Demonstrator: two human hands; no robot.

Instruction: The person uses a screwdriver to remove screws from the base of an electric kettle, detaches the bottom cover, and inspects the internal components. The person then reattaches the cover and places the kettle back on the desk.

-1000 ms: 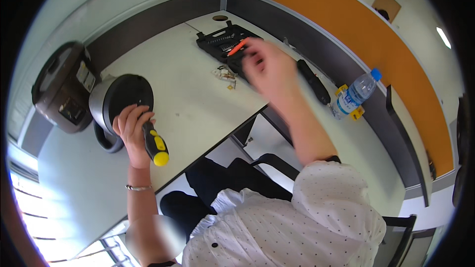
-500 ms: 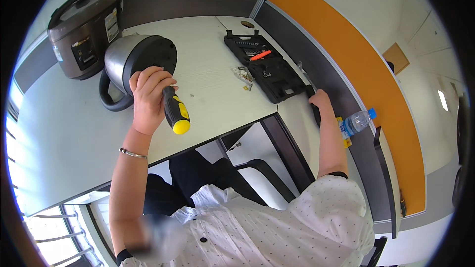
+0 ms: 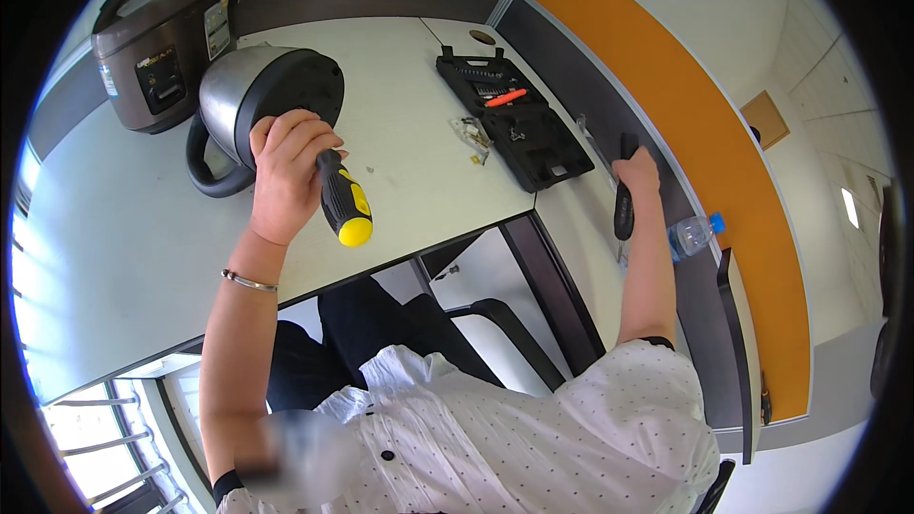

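Note:
My left hand (image 3: 290, 167) is closed around a screwdriver (image 3: 347, 205) with a black and yellow handle, its butt toward me. The fingers rest on the black base of a steel kettle (image 3: 307, 88), which lies on its side on the desk. The kettle's black handle (image 3: 205, 167) is to the left, and the screwdriver's tip is hidden by my hand. On the right, beside the dark partition, my right hand (image 3: 640, 171) is closed on a long black-handled tool (image 3: 624, 214); its exact kind does not show.
A brown rice cooker (image 3: 167, 48) stands behind the kettle. An open black tool case (image 3: 543, 148) with an orange-red tool (image 3: 506, 98) lies at the far right of the desk (image 3: 409, 124), beside a small clear bag of parts (image 3: 472, 137). A water bottle (image 3: 690, 236) is near my right forearm.
My right hand has risen and shifted right with the black-handled tool, away from the tool case. My left hand still holds the screwdriver at the kettle's base. The whole view has shifted slightly.

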